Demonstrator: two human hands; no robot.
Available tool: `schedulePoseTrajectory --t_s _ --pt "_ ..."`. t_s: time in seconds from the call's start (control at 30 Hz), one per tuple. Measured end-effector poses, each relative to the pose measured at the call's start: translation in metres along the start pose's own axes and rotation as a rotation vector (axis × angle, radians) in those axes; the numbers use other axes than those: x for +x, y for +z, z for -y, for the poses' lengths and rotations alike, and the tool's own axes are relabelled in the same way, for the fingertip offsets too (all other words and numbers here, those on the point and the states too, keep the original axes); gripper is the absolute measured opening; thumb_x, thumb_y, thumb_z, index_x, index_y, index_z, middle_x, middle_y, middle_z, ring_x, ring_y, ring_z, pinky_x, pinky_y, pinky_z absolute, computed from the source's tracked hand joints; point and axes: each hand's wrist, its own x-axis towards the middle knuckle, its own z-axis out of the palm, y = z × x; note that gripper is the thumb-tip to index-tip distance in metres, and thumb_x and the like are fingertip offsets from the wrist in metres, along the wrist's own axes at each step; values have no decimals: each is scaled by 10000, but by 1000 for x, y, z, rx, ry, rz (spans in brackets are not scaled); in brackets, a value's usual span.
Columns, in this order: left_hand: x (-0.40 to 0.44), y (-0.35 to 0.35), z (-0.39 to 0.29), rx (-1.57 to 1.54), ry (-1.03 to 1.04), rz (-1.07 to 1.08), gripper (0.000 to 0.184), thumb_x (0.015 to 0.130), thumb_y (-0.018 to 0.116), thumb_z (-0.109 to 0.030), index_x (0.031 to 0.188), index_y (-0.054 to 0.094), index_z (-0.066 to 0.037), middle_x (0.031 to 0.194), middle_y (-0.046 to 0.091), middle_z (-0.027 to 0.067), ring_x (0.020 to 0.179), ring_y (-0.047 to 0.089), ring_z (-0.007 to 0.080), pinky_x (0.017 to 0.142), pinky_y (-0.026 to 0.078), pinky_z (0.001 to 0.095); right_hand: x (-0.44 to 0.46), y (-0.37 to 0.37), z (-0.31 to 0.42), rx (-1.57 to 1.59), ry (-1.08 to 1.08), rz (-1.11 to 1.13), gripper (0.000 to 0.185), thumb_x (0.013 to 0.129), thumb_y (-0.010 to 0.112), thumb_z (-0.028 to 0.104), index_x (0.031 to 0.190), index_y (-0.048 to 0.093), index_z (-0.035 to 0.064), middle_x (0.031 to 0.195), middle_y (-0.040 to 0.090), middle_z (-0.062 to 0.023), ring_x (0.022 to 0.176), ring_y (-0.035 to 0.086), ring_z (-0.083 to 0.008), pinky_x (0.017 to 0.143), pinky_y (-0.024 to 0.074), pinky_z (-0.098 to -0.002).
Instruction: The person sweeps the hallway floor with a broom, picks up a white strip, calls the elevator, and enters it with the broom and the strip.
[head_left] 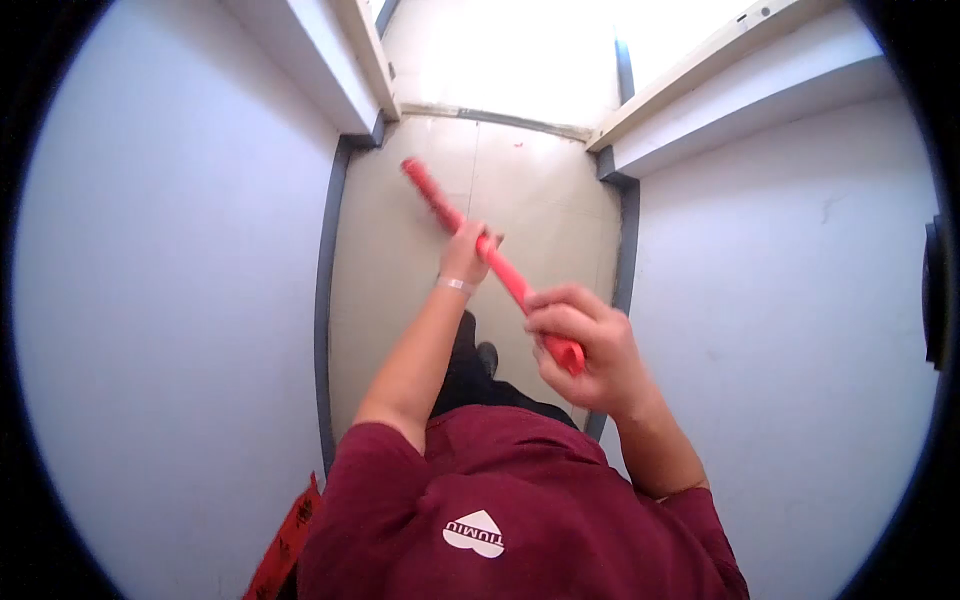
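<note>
A long, thin red roll point(510, 276), which looks like rolled-up paper, slants across in front of me. Its far end is blurred and points up and left over the floor. My left hand point(465, 252) is closed around it near the middle. Closer to my body, my right hand point(592, 345) grips the near end, where the loose rolled edge shows below the fingers. Both hands hold the roll in the air above the floor tiles.
White walls point(170, 280) rise close on both sides, with grey skirting at their base. A doorway with a threshold point(500, 120) lies ahead on the tiled floor point(400, 290). A red strip with dark characters point(290, 535) is at the lower left.
</note>
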Motion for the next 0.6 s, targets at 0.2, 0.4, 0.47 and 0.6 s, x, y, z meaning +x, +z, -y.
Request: schedulePoseTrajectory --t_s 0.2,0.4,0.47,0.6 --pt "7 -11 -6 431 -185 187 238 765 605 -276 728 525 -54 784 564 156 727 544 360 642 445 426 24 -36 -66 564 322 -168 119 750 573 3 869 576 0 881 593 -97 800 584 -137 683 480 -252" --pt "72 1 70 472 -215 373 180 762 576 -251 755 574 -70 835 590 171 791 565 358 677 457 444 99 -8 -93 640 607 -288 96 777 583 40 866 574 4 773 582 -36 709 556 -92 643 459 -226" --pt "118 16 49 405 -174 377 178 767 567 -239 744 569 -63 834 587 179 781 560 366 672 452 450 117 -11 -102 460 420 -373 97 750 583 14 845 569 9 777 570 -49 705 543 -116 631 431 -237" --pt "204 90 77 -133 38 201 209 790 565 -204 693 481 -39 614 496 69 584 516 216 622 455 315 168 -45 -96 91 144 -358 137 685 583 -6 816 553 18 819 550 -122 694 559 -224 630 437 -261"
